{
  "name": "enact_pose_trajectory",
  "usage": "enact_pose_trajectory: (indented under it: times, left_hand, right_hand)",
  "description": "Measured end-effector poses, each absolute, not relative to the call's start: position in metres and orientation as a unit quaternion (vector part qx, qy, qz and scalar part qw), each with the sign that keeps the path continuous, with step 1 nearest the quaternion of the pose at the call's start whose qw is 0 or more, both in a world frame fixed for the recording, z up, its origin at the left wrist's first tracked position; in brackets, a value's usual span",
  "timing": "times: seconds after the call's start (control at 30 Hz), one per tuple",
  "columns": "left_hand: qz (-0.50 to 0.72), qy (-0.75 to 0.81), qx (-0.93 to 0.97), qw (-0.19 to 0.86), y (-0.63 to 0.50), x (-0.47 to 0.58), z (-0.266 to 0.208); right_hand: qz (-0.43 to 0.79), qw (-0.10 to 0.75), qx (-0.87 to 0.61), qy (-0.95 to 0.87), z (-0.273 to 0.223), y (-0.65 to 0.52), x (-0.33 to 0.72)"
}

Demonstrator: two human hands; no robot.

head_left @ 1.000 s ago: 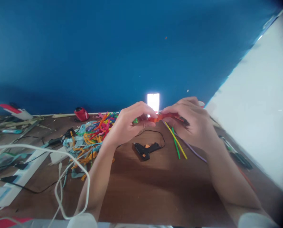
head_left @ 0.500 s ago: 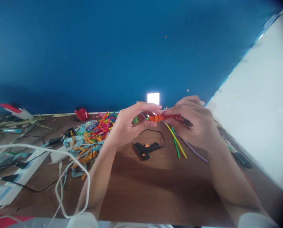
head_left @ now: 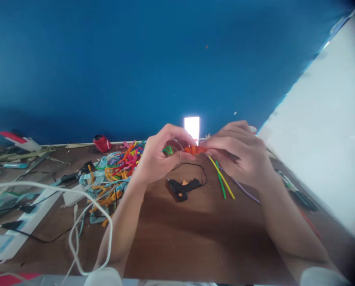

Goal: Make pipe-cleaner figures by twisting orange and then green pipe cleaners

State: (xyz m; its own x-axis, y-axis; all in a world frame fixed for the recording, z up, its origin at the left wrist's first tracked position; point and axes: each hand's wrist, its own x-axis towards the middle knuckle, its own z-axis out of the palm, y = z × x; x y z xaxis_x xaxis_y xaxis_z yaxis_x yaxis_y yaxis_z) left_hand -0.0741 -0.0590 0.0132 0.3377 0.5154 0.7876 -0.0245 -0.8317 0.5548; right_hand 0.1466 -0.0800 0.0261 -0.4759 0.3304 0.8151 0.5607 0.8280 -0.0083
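An orange pipe cleaner [head_left: 192,149], bent into a coiled shape, is held above the table between both hands. My left hand [head_left: 162,155] pinches its left end between thumb and fingers. On the other side my right hand [head_left: 238,153] is closed round the right part, which its fingers largely hide. Below the hands a black glue gun [head_left: 183,188] lies on the table. Beside it rest a yellow pipe cleaner [head_left: 225,180], a green pipe cleaner [head_left: 220,182] and a purple one [head_left: 245,190], partly covered by my right hand.
A heap of colourful pipe cleaners [head_left: 118,171] spreads at the left. A lit phone [head_left: 192,127] stands against the blue wall. White cable [head_left: 110,230] loops over the left front, near a power strip [head_left: 25,226]. A red object [head_left: 102,143] sits behind; dark-handled tools [head_left: 302,198] lie at the right.
The left fingers have shifted slightly left and down along the orange piece. My right hand has turned a little, and the dark tip formerly showing by its fingers is now hidden.
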Motion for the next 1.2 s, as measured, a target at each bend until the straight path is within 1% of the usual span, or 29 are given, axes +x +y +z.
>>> enact_pose_trajectory:
  times: [0.13,0.33,0.6,0.73,0.93,1.2]
  left_hand:
    - [0.553,0.146,0.778,0.259,-0.06,-0.074,0.015]
    - [0.556,0.136,0.783,0.243,-0.058,-0.075,0.014]
    - [0.563,0.168,0.782,0.207,-0.063,-0.07,0.016]
    - [0.54,0.164,0.803,0.188,-0.062,-0.071,0.02]
    - [0.473,0.191,0.844,0.163,-0.06,-0.075,0.023]
    - [0.437,0.195,0.86,0.176,-0.061,-0.079,0.029]
  right_hand:
    - [-0.12,0.442,-0.249,-0.853,0.026,-0.079,0.148]
    - [-0.114,0.428,-0.254,-0.86,0.026,-0.08,0.147]
    - [-0.135,0.459,-0.29,-0.829,0.025,-0.08,0.145]
    - [-0.127,0.448,-0.277,-0.841,0.025,-0.08,0.145]
    - [-0.121,0.427,-0.268,-0.855,0.027,-0.079,0.145]
    - [-0.112,0.405,-0.272,-0.866,0.027,-0.08,0.147]
